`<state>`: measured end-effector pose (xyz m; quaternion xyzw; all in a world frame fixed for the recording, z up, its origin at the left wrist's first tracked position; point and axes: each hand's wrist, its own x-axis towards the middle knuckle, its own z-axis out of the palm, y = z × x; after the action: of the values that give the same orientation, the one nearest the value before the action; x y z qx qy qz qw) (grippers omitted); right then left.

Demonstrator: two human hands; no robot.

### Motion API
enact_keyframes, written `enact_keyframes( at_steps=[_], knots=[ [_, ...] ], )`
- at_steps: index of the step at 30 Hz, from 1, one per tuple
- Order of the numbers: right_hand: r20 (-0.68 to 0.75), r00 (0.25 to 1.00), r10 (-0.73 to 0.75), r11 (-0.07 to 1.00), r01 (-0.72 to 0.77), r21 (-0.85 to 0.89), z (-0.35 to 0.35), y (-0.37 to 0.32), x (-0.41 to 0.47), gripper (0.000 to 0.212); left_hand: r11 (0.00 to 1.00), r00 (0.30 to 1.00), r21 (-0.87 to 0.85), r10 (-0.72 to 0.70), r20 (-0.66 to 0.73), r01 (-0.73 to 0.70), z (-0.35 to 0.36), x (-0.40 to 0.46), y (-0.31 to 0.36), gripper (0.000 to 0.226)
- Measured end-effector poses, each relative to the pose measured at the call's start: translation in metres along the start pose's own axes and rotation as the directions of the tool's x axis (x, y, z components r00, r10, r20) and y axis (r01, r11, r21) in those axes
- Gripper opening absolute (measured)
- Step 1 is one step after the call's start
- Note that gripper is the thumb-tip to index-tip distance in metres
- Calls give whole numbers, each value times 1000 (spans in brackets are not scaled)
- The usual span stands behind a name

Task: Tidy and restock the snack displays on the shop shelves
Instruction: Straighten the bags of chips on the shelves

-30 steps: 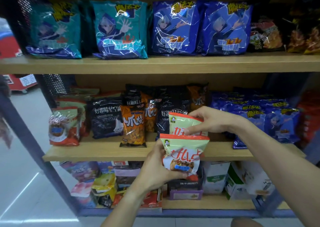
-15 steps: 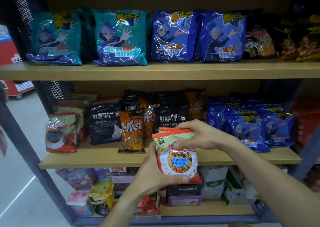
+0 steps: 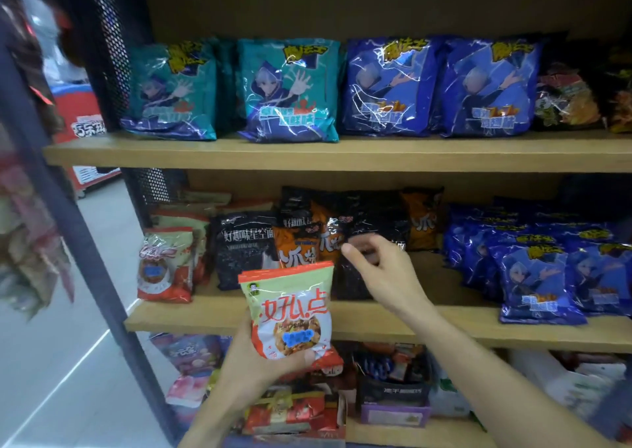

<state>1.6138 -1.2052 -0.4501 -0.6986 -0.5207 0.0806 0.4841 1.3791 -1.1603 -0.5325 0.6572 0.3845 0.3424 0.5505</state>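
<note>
My left hand (image 3: pixel 260 362) grips a green, white and red snack packet (image 3: pixel 290 310) upright in front of the middle shelf (image 3: pixel 427 324); a red edge behind its bottom looks like a second packet. My right hand (image 3: pixel 386 273) hovers just right of it, fingers loosely curled and blurred, in front of a black packet (image 3: pixel 355 276) on that shelf. I see nothing held in it. Matching green and red packets (image 3: pixel 164 266) stand at the shelf's left end.
Black packets (image 3: pixel 242 245), orange ones (image 3: pixel 297 249) and blue ones (image 3: pixel 537 276) fill the middle shelf. Teal bags (image 3: pixel 290 88) and blue bags (image 3: pixel 390 85) line the top shelf (image 3: pixel 342 151). Boxes (image 3: pixel 393 393) crowd the bottom shelf. A dark frame post (image 3: pixel 68 208) stands at left.
My right hand laid its packet onto the one in my left hand, let go, and moved up and right toward the black packets. The view tilted down.
</note>
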Motion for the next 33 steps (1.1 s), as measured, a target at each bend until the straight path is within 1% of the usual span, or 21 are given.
enact_keyframes(
  at_steps=[2, 4, 6, 8, 9, 10, 12, 14, 17, 18, 20, 22, 24, 27, 29, 30, 32, 33],
  knots=[
    [-4, 995, -104, 961, 99, -257, 20, -10, 17, 48, 1000, 1000, 10, -5, -13, 5, -14, 2, -5, 84],
    [49, 991, -126, 891, 134, -433, 37, -22, 37, 67, 999, 1000, 44, -19, 23, 18, -23, 9, -8, 97],
    [76, 995, -61, 827, 93, -554, 49, -31, 54, 95, 998, 996, 69, -18, 88, 12, -29, 16, -6, 99],
    [72, 997, 30, 739, 26, -673, 56, -35, 70, 123, 996, 984, 85, -13, 180, -2, -31, 25, -1, 91],
    [76, 995, 66, 697, 9, -717, 58, -36, 76, 133, 996, 975, 94, -16, 220, -5, -31, 29, 1, 89],
    [88, 992, 86, 662, 9, -750, 60, -35, 82, 139, 995, 968, 101, -22, 251, -4, -31, 32, 3, 90],
    [128, 988, 82, 622, 50, -781, 63, -34, 88, 141, 994, 957, 111, -26, 289, -7, -31, 36, 4, 95],
    [173, 984, 31, 628, 116, -770, 64, -36, 88, 132, 994, 958, 107, -20, 286, -12, -31, 37, 3, 97],
    [262, 962, -82, 672, 247, -698, 63, -40, 79, 109, 995, 963, 89, 13, 269, -38, -36, 32, -3, 93],
    [296, 949, -112, 697, 288, -657, 61, -38, 75, 105, 996, 964, 81, 14, 264, -36, -38, 29, -6, 94],
    [365, 920, -144, 786, 331, -522, 61, -33, 67, 97, 997, 965, 74, 2, 262, -22, -42, 26, -13, 100],
    [436, 888, -145, 868, 325, -375, 61, -30, 60, 91, 997, 961, 77, -4, 278, -18, -45, 24, -16, 101],
    [459, 876, -149, 907, 306, -290, 61, -29, 56, 86, 995, 953, 94, -11, 301, -19, -46, 22, -14, 103],
    [422, 893, -156, 940, 265, -213, 59, -36, 54, 76, 993, 953, 114, -8, 304, -28, -50, 21, -10, 103],
    [377, 912, -160, 962, 230, -149, 57, -37, 54, 71, 992, 958, 119, 5, 287, -41, -54, 19, -7, 99],
    [356, 921, -161, 971, 212, -110, 56, -36, 54, 71, 992, 960, 121, 9, 280, -45, -56, 18, -6, 97],
    [329, 933, -145, 985, 166, -39, 52, -32, 54, 80, 992, 964, 116, 18, 266, -50, -60, 17, -5, 96],
    [316, 940, -131, 990, 139, -4, 49, -31, 52, 80, 992, 966, 114, 17, 258, -48, -63, 17, -5, 96]
  ],
)
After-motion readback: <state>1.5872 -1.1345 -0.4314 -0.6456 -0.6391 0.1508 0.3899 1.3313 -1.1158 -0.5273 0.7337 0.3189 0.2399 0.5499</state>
